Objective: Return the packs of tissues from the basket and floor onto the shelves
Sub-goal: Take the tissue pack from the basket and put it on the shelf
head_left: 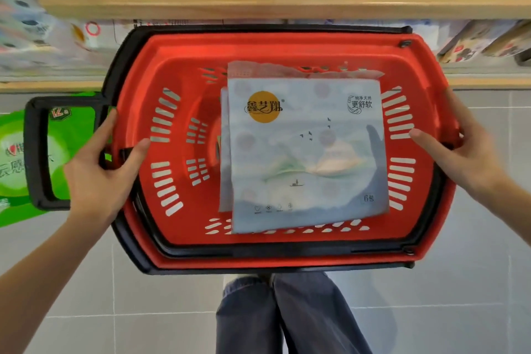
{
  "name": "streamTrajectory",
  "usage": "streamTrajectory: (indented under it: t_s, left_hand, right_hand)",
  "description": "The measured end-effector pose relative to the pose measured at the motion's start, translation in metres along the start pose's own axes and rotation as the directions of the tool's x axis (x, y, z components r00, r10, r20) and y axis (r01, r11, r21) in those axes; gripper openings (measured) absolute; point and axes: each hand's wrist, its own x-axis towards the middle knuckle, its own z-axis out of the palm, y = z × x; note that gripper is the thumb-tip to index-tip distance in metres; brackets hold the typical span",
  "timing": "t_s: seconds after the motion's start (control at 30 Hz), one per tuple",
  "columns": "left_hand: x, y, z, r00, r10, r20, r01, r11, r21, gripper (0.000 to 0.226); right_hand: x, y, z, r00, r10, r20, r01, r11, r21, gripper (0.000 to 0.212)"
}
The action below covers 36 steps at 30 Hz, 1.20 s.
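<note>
Both hands are clamped on the red basket (pixel 275 46) right now, so neither one is free for grabbing yet. Left hand (pixel 105 172) wraps the basket's left rim, thumb hooked inside and fingers curled under the edge; right hand (pixel 462 152) does the same on the right rim, thumb over the lip. Inside the basket a pale blue tissue pack (pixel 307 152) lies flat, label up, and there looks to be at least one more pack under it, peeking out at its left and far edges. The top pack sits toward the basket's right half, so it's closer to the right hand, just inward from that thumb. Its long side runs roughly from the near rim toward the shelves (pixel 258 3), which sit right past the basket's far rim. Off the basket's left side, behind the black handle (pixel 37 152), a green pack (pixel 17 164) lies on the floor. My guess: the basket needs to be set down or held one-handed before anything gets lifted out.
</note>
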Motion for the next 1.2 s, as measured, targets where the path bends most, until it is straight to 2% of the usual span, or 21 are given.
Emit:
streamTrajectory:
  t_s: [0.2,0.33,0.4,0.47,0.53,0.6,0.67,0.73,0.83,0.97,1.07,1.2]
  left_hand:
    - [-0.001,0.003,0.007,1.000,0.013,-0.008,-0.013,0.999,-0.036,0.069]
    - [-0.004,0.010,0.000,0.999,0.004,0.040,-0.006,0.999,0.043,0.066]
    - [-0.007,0.018,-0.004,0.997,-0.017,0.077,0.005,0.989,0.146,0.073]
    - [-0.010,0.029,-0.007,0.993,-0.057,0.108,0.037,0.983,0.180,0.079]
    - [-0.016,0.042,-0.009,0.990,-0.091,0.112,0.069,0.981,0.184,0.082]
    - [-0.022,0.052,-0.010,0.995,-0.034,0.092,0.015,0.980,0.199,0.080]
    - [-0.031,0.063,-0.008,0.994,0.053,0.093,-0.070,0.978,0.198,0.074]
    - [-0.043,0.072,0.003,0.980,0.110,0.166,-0.133,0.982,0.137,0.069]
    - [-0.063,0.080,0.028,0.918,0.170,0.358,-0.191,0.981,0.023,0.074]
    - [-0.076,0.082,0.063,0.834,0.105,0.542,-0.102,0.994,-0.035,0.086]
    - [-0.075,0.078,0.081,0.813,0.097,0.574,-0.077,0.995,-0.058,0.092]
    - [-0.075,0.074,0.095,0.826,0.130,0.549,-0.112,0.992,-0.066,0.099]
  right_hand:
    - [0.004,0.000,0.005,1.000,0.002,-0.008,-0.003,1.000,-0.015,0.075]
    - [0.003,-0.004,-0.001,0.997,0.025,0.068,-0.021,0.998,-0.052,0.079]
    - [0.001,-0.011,-0.006,0.990,0.041,0.132,-0.021,0.988,-0.153,0.086]
    - [0.000,-0.017,-0.013,0.981,0.071,0.178,-0.020,0.961,-0.275,0.092]
    - [-0.002,-0.023,-0.019,0.983,0.100,0.153,-0.037,0.931,-0.364,0.094]
    - [-0.007,-0.028,-0.021,0.994,0.069,0.087,-0.023,0.896,-0.444,0.091]
    - [-0.016,-0.035,-0.019,0.997,-0.051,0.063,0.075,0.872,-0.484,0.086]
    - [-0.026,-0.035,-0.011,0.984,-0.141,0.107,0.174,0.879,-0.444,0.082]
    - [-0.033,-0.019,0.010,0.958,-0.151,0.243,0.239,0.890,-0.388,0.081]
    - [-0.028,0.003,0.032,0.933,0.021,0.359,0.091,0.952,-0.292,0.098]
    - [-0.018,0.014,0.048,0.918,0.060,0.393,0.013,0.983,-0.181,0.101]
    - [-0.011,0.025,0.065,0.913,-0.027,0.406,0.075,0.992,-0.101,0.104]
